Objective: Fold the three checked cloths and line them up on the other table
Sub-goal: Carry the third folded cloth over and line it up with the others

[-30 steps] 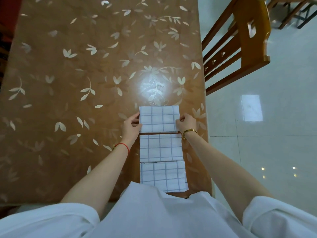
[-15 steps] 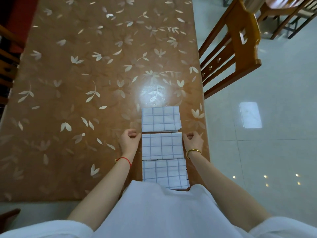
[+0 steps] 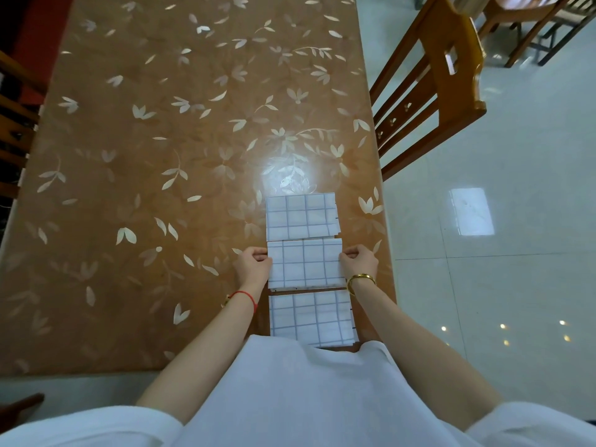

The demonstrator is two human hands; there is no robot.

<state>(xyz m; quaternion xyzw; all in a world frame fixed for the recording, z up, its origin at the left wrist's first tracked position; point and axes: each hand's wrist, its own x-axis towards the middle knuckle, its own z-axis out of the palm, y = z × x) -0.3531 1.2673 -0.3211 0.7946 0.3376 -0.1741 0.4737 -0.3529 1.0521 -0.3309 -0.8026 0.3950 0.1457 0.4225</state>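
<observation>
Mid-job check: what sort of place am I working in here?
Likely a dining room or small eatery: a long table with a leaf-patterned cover, a wooden dining chair drawn up beside it, more chairs further off, and a glossy tiled floor.

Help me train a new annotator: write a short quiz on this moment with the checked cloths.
1. True or false: the three checked cloths are stacked on one another.
2. Which cloth do the left hand and right hand grip by its side edges? A. far B. middle C. near
3. Fill in: the wooden chair stands at the table's ____ side.
Key: 1 false: far cloth, middle cloth and near cloth lie in a row. 2 B. 3 right.
</observation>
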